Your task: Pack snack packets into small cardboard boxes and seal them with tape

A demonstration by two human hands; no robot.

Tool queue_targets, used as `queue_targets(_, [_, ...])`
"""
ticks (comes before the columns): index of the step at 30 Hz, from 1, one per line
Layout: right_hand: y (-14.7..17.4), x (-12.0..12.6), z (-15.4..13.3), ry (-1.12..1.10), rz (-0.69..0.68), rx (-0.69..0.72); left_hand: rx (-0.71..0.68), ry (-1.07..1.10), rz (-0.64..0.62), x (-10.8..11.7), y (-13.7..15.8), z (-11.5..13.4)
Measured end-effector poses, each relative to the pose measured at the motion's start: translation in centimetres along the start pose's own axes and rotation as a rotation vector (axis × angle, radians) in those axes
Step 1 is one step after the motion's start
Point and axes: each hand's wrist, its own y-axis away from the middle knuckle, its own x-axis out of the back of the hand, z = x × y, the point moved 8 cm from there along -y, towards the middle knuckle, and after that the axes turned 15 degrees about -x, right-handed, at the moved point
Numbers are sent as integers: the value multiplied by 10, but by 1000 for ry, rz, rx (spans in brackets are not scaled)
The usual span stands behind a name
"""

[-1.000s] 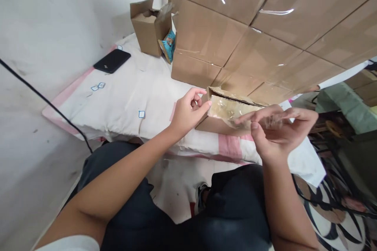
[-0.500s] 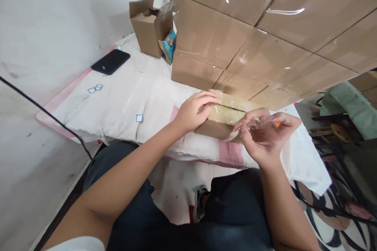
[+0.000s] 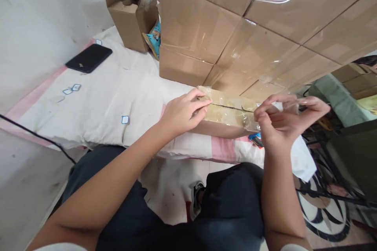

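Note:
A small closed cardboard box [image 3: 219, 127] lies on the cloth-covered surface in front of me, with a dark seam along its top and shiny clear tape over it. My left hand [image 3: 187, 110] grips the box's left end, its fingertips close together on the top by the seam. At the right end, my right hand [image 3: 282, 119] pinches a strip of clear packing tape [image 3: 250, 120] between thumb and forefinger. Its other fingers are bent and spread, with more clear film among them. Below that hand, a blue and orange item [image 3: 256, 139] lies partly hidden.
A tall stack of taped cardboard boxes [image 3: 200, 19] stands right behind the small box. Back left are an open carton [image 3: 126, 23], a blue packet [image 3: 153, 39] and a black phone [image 3: 89, 58]. Small blue-edged labels [image 3: 125, 119] lie on the white cloth [image 3: 141, 86]. A black cable [image 3: 35, 137] crosses at left.
My right hand has moved right and turned more open, drawing the tape toward the box's right end. The blue and orange item has come into sight. My left hand stays at the left end.

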Motion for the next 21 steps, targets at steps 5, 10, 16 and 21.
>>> queue_targets(5, [-4,8,8,20,13,4,-16,-109,-103,-3,5,4])
queue_targets(10, [-2,8,14,22,-9,31,-47,-181,-95,-5,5,6])
queue_targets(16, [0,12,21,34,-64,-23,-50,-134,-67,-9,5,4])
queue_targets(21, [2,12,38,11,-132,-106,-61,-131,-63,-10,5,4])
